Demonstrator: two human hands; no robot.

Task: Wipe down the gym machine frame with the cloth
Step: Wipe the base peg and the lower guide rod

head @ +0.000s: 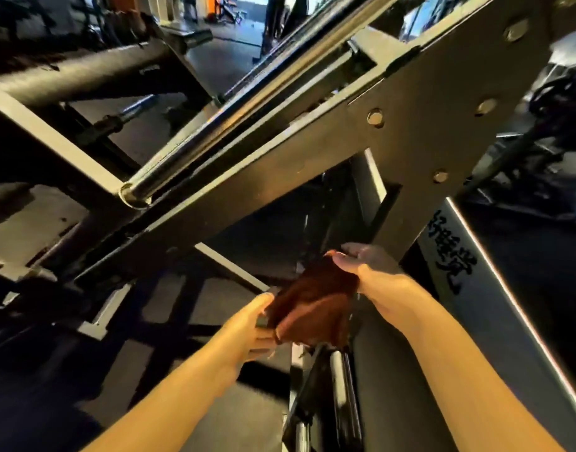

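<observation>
At lower centre, the left hand (257, 324) grips the brown cloth (312, 308) by its left edge. The right hand (373, 269) pinches its top, under the frame (312, 164).

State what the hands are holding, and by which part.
Both hold the brown cloth: the left hand grips its lower left edge, the right hand its upper right edge.

Location type: gym. Indicators: a heavy bolted steel machine frame (410, 141) across the centre, a chrome guide rod (215, 132) at 10 o'clock, a padded roller (84, 73) at 11 o'clock, dark floor (228, 63) and further equipment (229, 11) at 12 o'clock.
</observation>
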